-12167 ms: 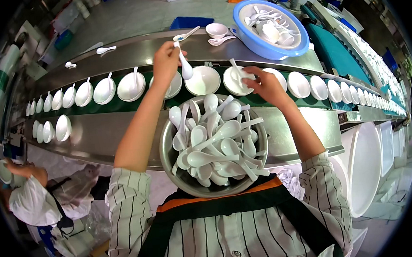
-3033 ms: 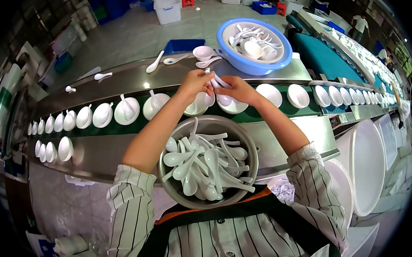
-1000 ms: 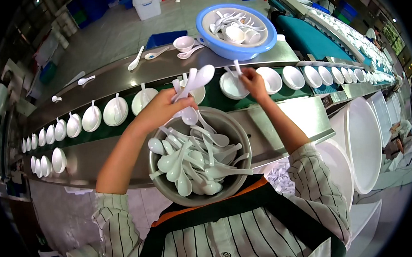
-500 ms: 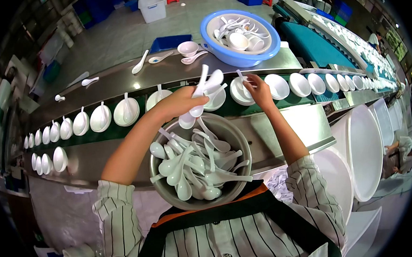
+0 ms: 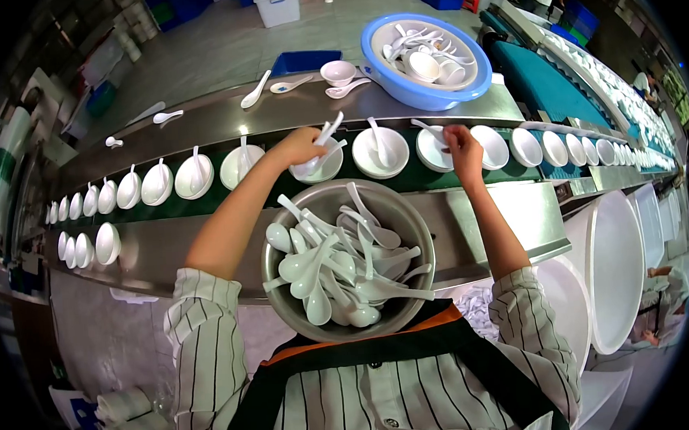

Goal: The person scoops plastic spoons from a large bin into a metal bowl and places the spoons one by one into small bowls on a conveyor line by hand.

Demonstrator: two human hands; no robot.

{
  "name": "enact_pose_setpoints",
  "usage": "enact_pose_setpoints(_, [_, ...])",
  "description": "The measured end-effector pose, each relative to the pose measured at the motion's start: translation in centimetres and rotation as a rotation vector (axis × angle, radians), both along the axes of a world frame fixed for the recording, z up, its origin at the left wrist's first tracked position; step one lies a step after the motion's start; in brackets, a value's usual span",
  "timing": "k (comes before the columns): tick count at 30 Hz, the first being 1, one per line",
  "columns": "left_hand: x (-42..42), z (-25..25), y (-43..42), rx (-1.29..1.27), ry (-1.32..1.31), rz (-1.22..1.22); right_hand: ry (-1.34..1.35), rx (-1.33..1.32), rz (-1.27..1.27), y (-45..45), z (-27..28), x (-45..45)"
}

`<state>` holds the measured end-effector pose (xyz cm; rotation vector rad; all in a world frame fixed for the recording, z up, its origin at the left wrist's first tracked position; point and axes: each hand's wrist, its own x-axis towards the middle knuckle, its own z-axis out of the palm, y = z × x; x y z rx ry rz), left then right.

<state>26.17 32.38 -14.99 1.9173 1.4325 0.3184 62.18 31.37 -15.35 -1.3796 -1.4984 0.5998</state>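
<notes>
My left hand (image 5: 298, 147) is closed around a few white spoons (image 5: 330, 128), above a white bowl (image 5: 320, 168) on the green belt. My right hand (image 5: 463, 153) pinches a white spoon (image 5: 427, 125) at the rim of another bowl (image 5: 433, 157); its fingertips partly hide the spoon's end. Between my hands stands a bowl (image 5: 365, 161) with one spoon (image 5: 383, 144) leaning in it, handle pointing away from me. Close to my body, a metal basin (image 5: 421, 234) holds a heap of white spoons (image 5: 336, 274).
Spoon-bearing bowls (image 5: 156, 183) line the belt (image 5: 281, 193) to the left; bowls (image 5: 526, 148) without visible spoons continue right. On the far steel ledge stand a blue basin (image 5: 428, 98) of bowls and spoons, a small bowl (image 5: 338, 74) and loose spoons (image 5: 256, 89). Large white tubs (image 5: 616, 263) stand right.
The bowls have shifted left along the belt. A spoon now rests in the bowl that was by my right hand, which is now at the following bowl. My left hand has turned with its spoons.
</notes>
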Motion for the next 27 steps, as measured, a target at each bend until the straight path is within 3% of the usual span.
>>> enact_pose_setpoints(1, [0.1, -1.1, -0.4, 0.029, -0.084, 0.016, -0.163, -0.004, -0.011, 0.2, -1.7, 0.6])
enact_pose_setpoints(3, [0.0, -2.7, -0.4, 0.075, 0.045, -0.009, -0.388, 0.01, 0.001, -0.4, -2.4, 0.1])
enact_pose_setpoints(5, [-0.1, -3.2, -0.7, 0.079, 0.251, 0.062, -0.468, 0.119, 0.067, -0.7, -1.6, -1.2])
enact_pose_setpoints(8, [-3.2, -3.9, 0.3, 0.179, 0.244, 0.141, -0.401, 0.12, 0.194, -1.1, 1.5, -4.5])
enact_pose_setpoints(9, [-3.2, -1.5, -0.8, 0.219, 0.103, 0.298, -0.261, 0.068, 0.318, -1.0, 1.8, -5.8])
enact_pose_setpoints(12, [-2.6, 4.5, -1.7, 0.171, -0.399, 0.301, 0.097, -0.203, 0.662, -1.6, 3.8, -11.2])
enact_pose_setpoints(14, [-1.3, 6.6, -2.6, 0.064, -0.561, 0.226, 0.309, -0.363, 0.83, -1.5, 4.3, -15.2])
enact_pose_setpoints(16, [-0.4, 7.5, -3.3, -0.019, -0.666, 0.161, 0.247, -0.586, 0.988, -0.5, 4.8, -18.0])
enact_pose_setpoints(20, [-4.0, 5.4, -3.7, -0.086, -0.82, 0.322, 0.116, -0.704, 0.853, 2.1, 6.4, -18.8])
enact_pose_setpoints(22, [-7.9, 3.3, -3.3, 0.074, -0.715, 0.534, 0.148, -0.538, 0.814, 5.2, 7.5, -16.9])
enact_pose_setpoints(23, [-9.9, 2.2, -3.3, 0.211, -0.575, 0.595, 0.415, -0.553, 0.675, 6.2, 9.3, -16.1])
enact_pose_setpoints(24, [-12.4, 0.3, -3.0, 0.297, -0.381, 0.702, 0.77, -0.516, 0.729, 10.0, 8.4, -14.7])
enact_pose_setpoints(26, [-16.2, -2.6, -3.4, 0.373, 0.005, 0.757, 1.095, -0.415, 0.487, 11.2, 10.7, -12.9])
enact_pose_setpoints(27, [-18.0, -4.9, -3.5, 0.38, 0.12, 0.77, 1.119, -0.398, 0.427, 10.7, 11.0, -12.5])
